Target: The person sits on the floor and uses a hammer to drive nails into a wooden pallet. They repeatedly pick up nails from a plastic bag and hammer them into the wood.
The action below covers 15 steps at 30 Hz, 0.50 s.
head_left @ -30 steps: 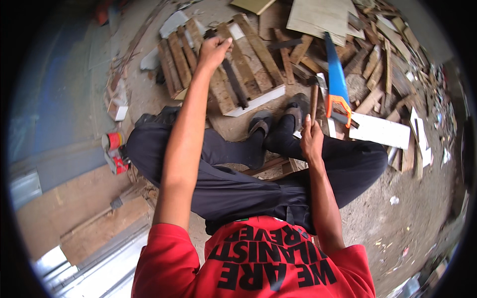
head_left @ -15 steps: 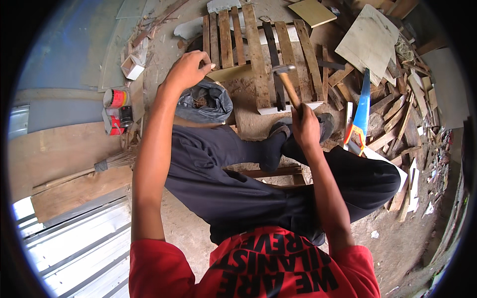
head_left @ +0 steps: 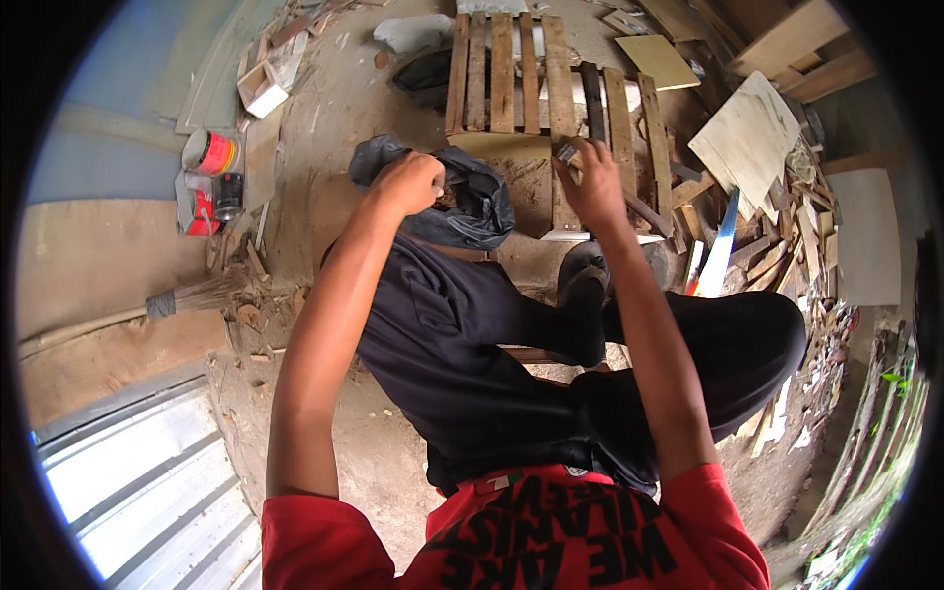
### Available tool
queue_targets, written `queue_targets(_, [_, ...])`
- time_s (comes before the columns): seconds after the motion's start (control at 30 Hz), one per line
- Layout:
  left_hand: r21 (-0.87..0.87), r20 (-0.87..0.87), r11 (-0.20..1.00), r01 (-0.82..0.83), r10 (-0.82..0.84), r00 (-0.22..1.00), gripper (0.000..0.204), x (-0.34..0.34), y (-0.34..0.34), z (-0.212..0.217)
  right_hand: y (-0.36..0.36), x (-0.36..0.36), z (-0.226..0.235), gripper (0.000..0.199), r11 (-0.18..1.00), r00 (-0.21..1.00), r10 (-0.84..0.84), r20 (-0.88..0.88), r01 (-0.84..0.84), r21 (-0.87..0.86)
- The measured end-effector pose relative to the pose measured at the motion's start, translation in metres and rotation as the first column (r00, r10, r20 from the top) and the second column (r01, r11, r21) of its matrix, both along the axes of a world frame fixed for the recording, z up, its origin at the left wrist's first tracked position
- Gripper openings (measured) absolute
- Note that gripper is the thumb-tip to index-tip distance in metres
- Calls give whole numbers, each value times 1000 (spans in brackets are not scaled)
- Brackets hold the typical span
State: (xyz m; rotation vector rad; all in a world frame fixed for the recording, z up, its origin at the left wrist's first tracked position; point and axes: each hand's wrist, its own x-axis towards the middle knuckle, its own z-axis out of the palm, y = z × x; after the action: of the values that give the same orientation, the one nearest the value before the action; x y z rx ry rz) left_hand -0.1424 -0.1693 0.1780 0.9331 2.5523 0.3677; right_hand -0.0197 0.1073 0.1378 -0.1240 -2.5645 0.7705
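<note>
My left hand [head_left: 411, 184] is above the black plastic bag [head_left: 482, 211], its fingers curled together. Whatever they pinch, if anything, is too small to make out. The bag's mouth gapes and shows small brownish contents. To the right, my right hand [head_left: 594, 187] is closed around a hammer [head_left: 566, 152] close to its metal head. Most of the handle is hidden by the hand. Beneath and beyond that hand lies a slatted wooden pallet [head_left: 559, 88], with a pale board [head_left: 501, 147] along its near side.
A blue-bladed handsaw [head_left: 721, 246] leans among wood scraps [head_left: 777, 246] on the right, near a square panel [head_left: 745, 126]. On the left are red cans [head_left: 208, 153], a small open box [head_left: 262, 90] and a stick broom [head_left: 192, 295]. My crossed legs [head_left: 492, 364] fill the near middle.
My left hand has come down over the bag and its fingers have closed. My right hand has shifted along the hammer, from the handle up toward the head. The view has moved slightly.
</note>
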Motion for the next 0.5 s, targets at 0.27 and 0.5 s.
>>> queue_targets(0.27, [89, -160, 996, 27, -13, 987, 36, 12, -29, -20, -121, -20, -16, 26, 891, 927, 375, 24, -353, -286])
queue_targets(0.5, [-157, -154, 979, -127, 103, 983, 44, 20, -31, -22, -122, -17, -35, 33, 874, 926, 377, 9, -352, -334])
